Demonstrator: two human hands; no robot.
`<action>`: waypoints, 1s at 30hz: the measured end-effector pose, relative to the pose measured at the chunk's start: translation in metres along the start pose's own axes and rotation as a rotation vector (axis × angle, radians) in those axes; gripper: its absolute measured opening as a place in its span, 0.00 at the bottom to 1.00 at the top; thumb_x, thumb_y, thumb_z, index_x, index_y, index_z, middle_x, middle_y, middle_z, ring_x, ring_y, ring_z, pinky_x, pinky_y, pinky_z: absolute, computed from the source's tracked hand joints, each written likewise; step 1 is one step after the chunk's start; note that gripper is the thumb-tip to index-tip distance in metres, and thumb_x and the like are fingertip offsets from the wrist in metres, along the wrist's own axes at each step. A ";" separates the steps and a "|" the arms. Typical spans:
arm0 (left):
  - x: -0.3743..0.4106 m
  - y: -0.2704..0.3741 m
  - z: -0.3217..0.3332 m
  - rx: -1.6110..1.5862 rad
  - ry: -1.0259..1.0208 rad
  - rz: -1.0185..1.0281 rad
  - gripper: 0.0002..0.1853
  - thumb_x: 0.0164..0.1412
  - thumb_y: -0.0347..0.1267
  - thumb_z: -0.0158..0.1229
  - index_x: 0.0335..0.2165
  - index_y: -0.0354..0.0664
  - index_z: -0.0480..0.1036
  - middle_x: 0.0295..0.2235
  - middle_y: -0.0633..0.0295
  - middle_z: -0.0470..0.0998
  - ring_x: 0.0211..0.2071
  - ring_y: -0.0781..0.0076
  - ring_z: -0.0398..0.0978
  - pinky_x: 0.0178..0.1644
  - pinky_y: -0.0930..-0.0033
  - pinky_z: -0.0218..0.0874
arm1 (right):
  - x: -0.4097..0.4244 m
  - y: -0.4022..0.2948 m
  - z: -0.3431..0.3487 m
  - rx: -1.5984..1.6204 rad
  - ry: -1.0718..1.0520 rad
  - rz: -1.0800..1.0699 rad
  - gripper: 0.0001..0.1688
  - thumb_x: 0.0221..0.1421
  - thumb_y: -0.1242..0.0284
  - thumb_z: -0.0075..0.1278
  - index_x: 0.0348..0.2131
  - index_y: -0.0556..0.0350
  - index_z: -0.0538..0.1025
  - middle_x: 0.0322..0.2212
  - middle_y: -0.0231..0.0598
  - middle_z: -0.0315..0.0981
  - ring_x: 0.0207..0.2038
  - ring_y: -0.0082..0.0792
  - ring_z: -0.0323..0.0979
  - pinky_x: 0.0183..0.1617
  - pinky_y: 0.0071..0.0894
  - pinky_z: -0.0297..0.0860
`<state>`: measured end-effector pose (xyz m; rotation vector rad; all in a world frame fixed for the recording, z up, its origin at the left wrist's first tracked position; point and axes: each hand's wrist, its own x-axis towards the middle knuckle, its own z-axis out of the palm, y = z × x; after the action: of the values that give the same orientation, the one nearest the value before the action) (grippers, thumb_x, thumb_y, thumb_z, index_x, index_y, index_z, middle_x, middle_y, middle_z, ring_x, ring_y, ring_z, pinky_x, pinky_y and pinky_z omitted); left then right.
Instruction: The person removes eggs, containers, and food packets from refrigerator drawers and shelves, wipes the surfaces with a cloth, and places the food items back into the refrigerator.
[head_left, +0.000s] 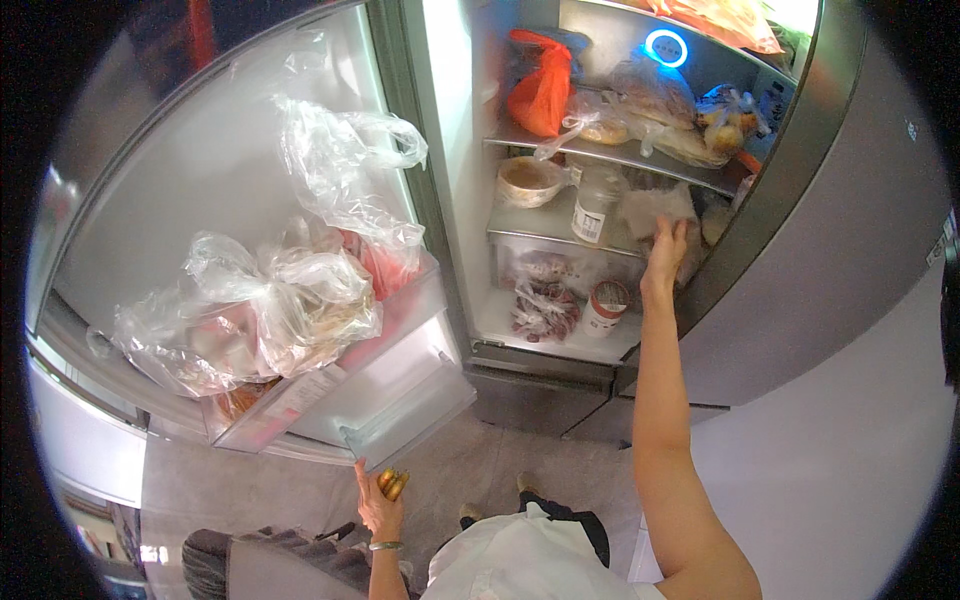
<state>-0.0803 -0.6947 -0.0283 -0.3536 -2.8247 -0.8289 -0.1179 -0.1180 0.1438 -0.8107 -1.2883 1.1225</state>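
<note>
My left hand (381, 508), with a bangle at the wrist, holds a few small yellow-brown pieces of food (392, 484). Its index finger points up by the corner of the open fridge door's lower bin (420, 405). Inside the fridge, my right hand (664, 251) reaches to the right end of the middle shelf. Its fingers are at a pale, soft-looking packet (660, 204); whether they grip it cannot be made out. Left of that packet stand a clear lidded jar (598, 199) with a label and a bowl (529, 184) that looks covered in film.
The upper shelf holds a red plastic bag (544, 90) and several clear bags of food (652, 97). Below are a bag of dark red fruit (546, 309) and a labelled tub (604, 307). Clear plastic bags (277, 300) overfill the door bin. A grey chair (277, 559) stands lower left.
</note>
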 end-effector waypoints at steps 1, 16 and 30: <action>0.000 -0.001 -0.001 -0.003 -0.006 -0.017 0.21 0.38 0.22 0.65 0.35 0.41 0.69 0.60 0.65 0.56 0.37 0.50 0.75 0.39 0.54 0.68 | -0.007 0.005 -0.001 -0.021 -0.065 -0.017 0.38 0.57 0.65 0.49 0.60 0.64 0.55 0.58 0.55 0.53 0.60 0.46 0.54 0.61 0.36 0.55; -0.003 0.001 -0.002 -0.024 -0.006 -0.072 0.22 0.36 0.21 0.66 0.35 0.41 0.70 0.59 0.65 0.57 0.39 0.53 0.75 0.40 0.56 0.68 | 0.019 0.071 -0.008 -0.296 -0.202 -0.047 0.29 0.49 0.77 0.54 0.53 0.56 0.68 0.49 0.44 0.68 0.47 0.39 0.69 0.52 0.34 0.63; -0.001 -0.001 0.002 0.001 0.009 0.010 0.19 0.42 0.26 0.67 0.36 0.41 0.70 0.61 0.65 0.55 0.36 0.53 0.76 0.37 0.57 0.69 | 0.010 0.002 0.059 -0.278 -0.378 -0.378 0.45 0.40 0.64 0.67 0.55 0.52 0.63 0.53 0.46 0.63 0.53 0.41 0.63 0.56 0.42 0.59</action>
<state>-0.0796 -0.6945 -0.0301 -0.3623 -2.8126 -0.8249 -0.1768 -0.1151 0.1535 -0.5315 -1.8564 0.8217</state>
